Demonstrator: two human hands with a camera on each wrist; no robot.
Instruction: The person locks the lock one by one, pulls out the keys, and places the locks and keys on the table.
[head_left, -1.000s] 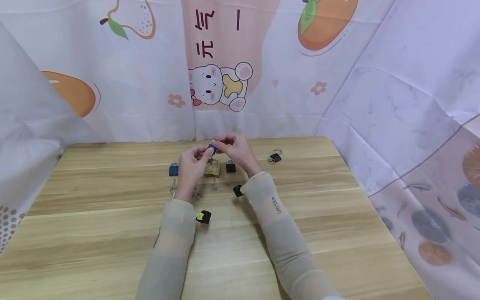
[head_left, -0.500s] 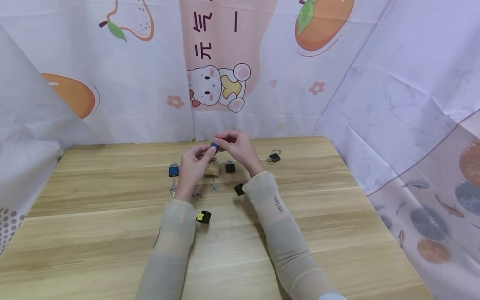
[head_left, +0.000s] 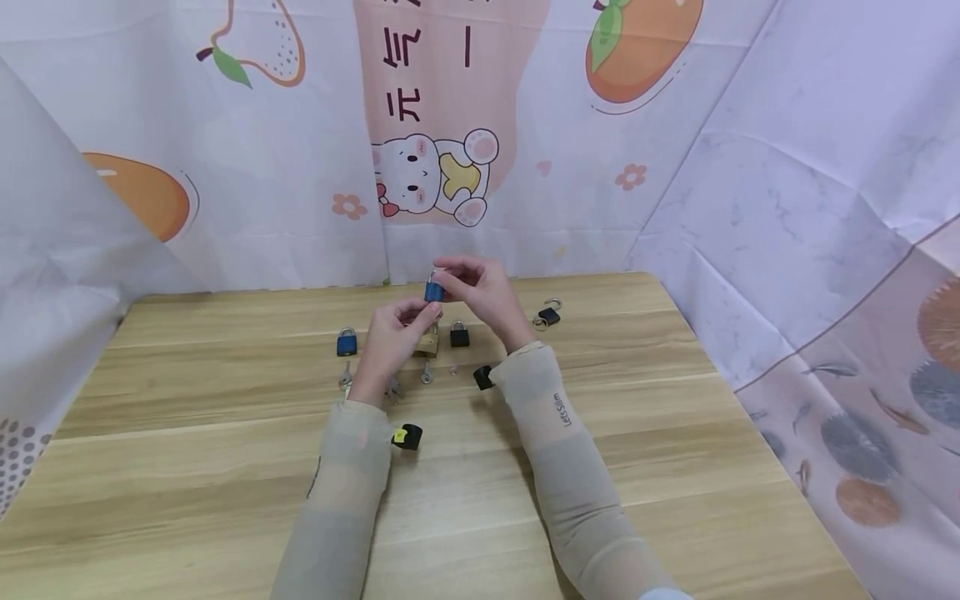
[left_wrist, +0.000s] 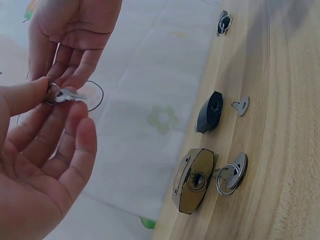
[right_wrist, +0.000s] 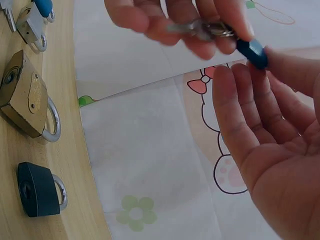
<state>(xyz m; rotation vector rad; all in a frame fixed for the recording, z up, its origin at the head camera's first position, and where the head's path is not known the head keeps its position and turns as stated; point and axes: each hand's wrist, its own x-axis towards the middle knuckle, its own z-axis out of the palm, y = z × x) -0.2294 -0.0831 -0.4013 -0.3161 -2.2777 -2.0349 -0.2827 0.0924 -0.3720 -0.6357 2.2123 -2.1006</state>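
Held above the back of the table, a small blue padlock is pinched by its body between the thumb and fingers of my right hand. Just below it, my left hand pinches a ring with a small silver key between thumb and fingers. In the right wrist view the keys are close to the lock's lower end; whether one is in the keyhole cannot be seen. A brass padlock stands on the table behind my left hand, partly hidden in the head view.
A second blue padlock stands to the left, a black padlock to the right of the brass one. Farther right lies a black padlock with its shackle open. Several keys lie in front, among them a single key. A printed curtain hangs behind.
My right hand has raised the blue padlock slightly to the right and turned its face to the head view. My left thumb has slid off the lock's body to below it.
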